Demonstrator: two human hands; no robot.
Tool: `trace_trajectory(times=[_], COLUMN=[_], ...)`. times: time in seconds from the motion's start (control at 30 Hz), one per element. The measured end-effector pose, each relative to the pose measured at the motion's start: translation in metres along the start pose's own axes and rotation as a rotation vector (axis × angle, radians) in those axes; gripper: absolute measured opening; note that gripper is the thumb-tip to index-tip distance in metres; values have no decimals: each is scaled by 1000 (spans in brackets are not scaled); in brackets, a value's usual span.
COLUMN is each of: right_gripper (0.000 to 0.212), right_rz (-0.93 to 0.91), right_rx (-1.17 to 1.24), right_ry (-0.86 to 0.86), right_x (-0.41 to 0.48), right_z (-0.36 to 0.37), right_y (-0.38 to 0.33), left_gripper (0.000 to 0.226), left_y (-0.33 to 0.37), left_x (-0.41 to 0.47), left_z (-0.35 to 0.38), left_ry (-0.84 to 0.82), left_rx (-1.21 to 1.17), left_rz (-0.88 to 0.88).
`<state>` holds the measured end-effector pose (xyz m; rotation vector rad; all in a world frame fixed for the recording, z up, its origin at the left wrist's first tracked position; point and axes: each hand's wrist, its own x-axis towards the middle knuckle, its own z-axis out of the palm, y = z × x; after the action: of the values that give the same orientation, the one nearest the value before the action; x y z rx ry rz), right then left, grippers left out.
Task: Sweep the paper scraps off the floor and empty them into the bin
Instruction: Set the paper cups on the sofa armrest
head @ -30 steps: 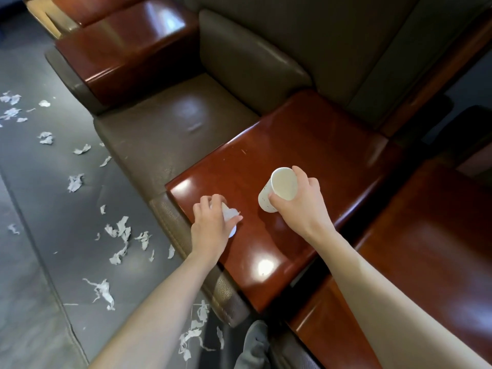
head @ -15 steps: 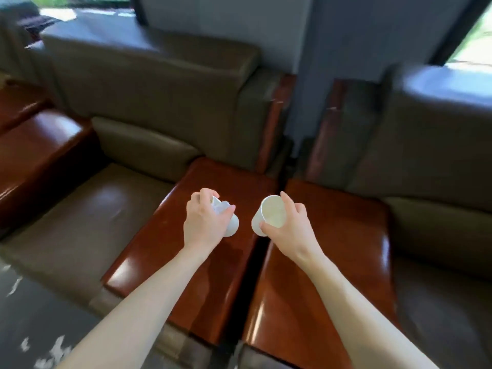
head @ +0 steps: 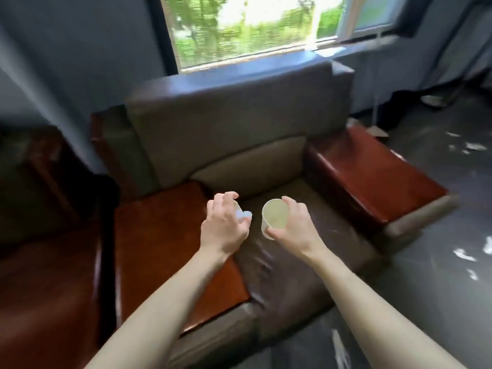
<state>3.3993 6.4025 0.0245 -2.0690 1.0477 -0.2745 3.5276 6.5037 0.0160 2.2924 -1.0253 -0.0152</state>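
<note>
Evidently for binning, above the armchair (head: 239,123) my left hand (head: 225,229) grips a half-hidden cup (head: 237,208), my right hand (head: 292,227) an empty paper cup (head: 274,218).

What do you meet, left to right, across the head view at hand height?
Left armrest → left hand → cup → right hand → right armrest → scraps on the floor.
</note>
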Motion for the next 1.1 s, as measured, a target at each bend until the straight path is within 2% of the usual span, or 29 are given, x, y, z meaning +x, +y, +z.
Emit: trace_trajectory(times=[0.2,0.3,0.53,0.77,0.9,1.1], right_gripper=[94,87,85,92,89,83], right_rz=[138,233,367,320,338,333], right_rx=[-12,13,15,-6,-7,-20], right_ry=[140,218,398,510,479,395], right_x=[-40,-51,-23,91,187,305], right_z=[-153,-222,-354,-488,-581,-699], right_y=[138,197,307,415,467,529], left_gripper=[54,52,48,49,50,48], left_y=[178,257,417,554,640,748], left_x=[-23,-18,28,125,218,357], left_z=[101,143,246,392,473,548], left_ry=[-103,-150,-180,-201,-255,-225], left_rx=[-68,-49,-105,-166,-173,-76], left_rz=[163,272,474,584,443,399])
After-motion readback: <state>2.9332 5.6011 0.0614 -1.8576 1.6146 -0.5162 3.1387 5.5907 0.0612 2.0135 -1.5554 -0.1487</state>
